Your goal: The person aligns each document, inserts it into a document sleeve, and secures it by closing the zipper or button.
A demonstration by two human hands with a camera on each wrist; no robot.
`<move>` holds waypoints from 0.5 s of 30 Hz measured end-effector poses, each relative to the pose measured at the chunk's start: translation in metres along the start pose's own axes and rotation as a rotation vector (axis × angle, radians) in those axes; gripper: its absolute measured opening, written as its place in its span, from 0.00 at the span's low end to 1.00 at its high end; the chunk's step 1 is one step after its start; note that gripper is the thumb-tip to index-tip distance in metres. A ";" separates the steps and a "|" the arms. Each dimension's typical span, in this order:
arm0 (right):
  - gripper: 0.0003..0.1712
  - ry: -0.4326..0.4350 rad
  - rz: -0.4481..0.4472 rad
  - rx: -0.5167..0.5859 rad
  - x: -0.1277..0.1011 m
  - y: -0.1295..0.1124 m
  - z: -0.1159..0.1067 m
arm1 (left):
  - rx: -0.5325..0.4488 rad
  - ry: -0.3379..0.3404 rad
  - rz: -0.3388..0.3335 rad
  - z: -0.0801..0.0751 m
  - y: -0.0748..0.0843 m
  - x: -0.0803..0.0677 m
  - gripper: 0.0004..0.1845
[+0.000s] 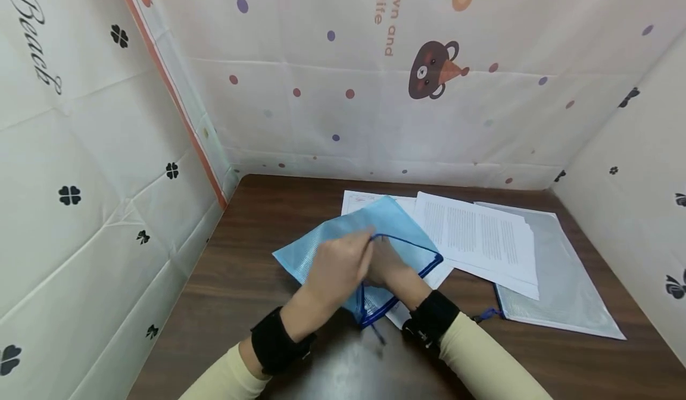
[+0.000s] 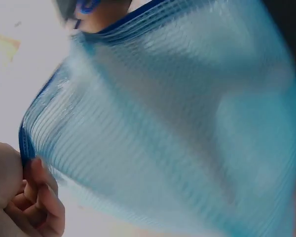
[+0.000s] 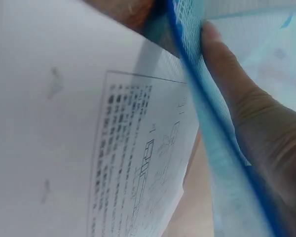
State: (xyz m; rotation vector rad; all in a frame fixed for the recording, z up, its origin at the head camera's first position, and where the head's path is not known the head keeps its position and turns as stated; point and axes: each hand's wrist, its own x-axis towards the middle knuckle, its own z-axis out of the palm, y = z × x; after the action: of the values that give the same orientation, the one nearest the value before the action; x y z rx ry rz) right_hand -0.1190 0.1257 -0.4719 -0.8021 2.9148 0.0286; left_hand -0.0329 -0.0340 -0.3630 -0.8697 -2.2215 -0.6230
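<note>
A light blue mesh zipper pouch (image 1: 386,215) with a dark blue zip edge is held up over the table, its mouth spread wide. My left hand (image 1: 340,263) pinches the zip edge; in the left wrist view, its curled fingers (image 2: 47,210) grip one corner of the mouth. Inside the mouth is my right hand (image 1: 386,263). The right wrist view has one straight digit (image 3: 232,74) lying along the inner mesh, while the other fingers are hidden. Beyond the blue edge in that view lies a printed sheet (image 3: 138,158) with text and a line diagram.
Several printed pages (image 1: 477,233) overlap on the dark wooden table (image 1: 236,275), right of the pouch. Partly beneath them lies a whitish mesh pouch (image 1: 557,269) with a blue pull cord (image 1: 488,315). Patterned cloth walls (image 1: 300,114) rise around the back and sides.
</note>
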 end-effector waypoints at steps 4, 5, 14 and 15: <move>0.68 -0.024 -0.033 -0.127 -0.001 -0.015 -0.028 | 0.006 -0.021 -0.096 -0.015 -0.023 0.016 0.09; 0.73 -0.036 -0.041 -0.137 -0.001 -0.015 -0.029 | 0.016 -0.052 -0.109 -0.019 -0.027 0.020 0.09; 0.79 0.132 -0.216 -0.119 -0.003 -0.016 -0.030 | 0.096 -0.437 -0.181 -0.022 -0.051 0.039 0.05; 0.78 0.161 -0.235 -0.131 -0.006 -0.017 -0.031 | 0.082 -0.467 -0.228 -0.022 -0.053 0.040 0.06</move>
State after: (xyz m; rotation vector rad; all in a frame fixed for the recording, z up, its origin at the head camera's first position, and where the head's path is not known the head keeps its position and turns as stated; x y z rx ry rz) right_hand -0.1089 0.1128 -0.4401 -1.2180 2.9682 0.1418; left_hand -0.0847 -0.0663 -0.3294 -0.7839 -2.7746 -0.4592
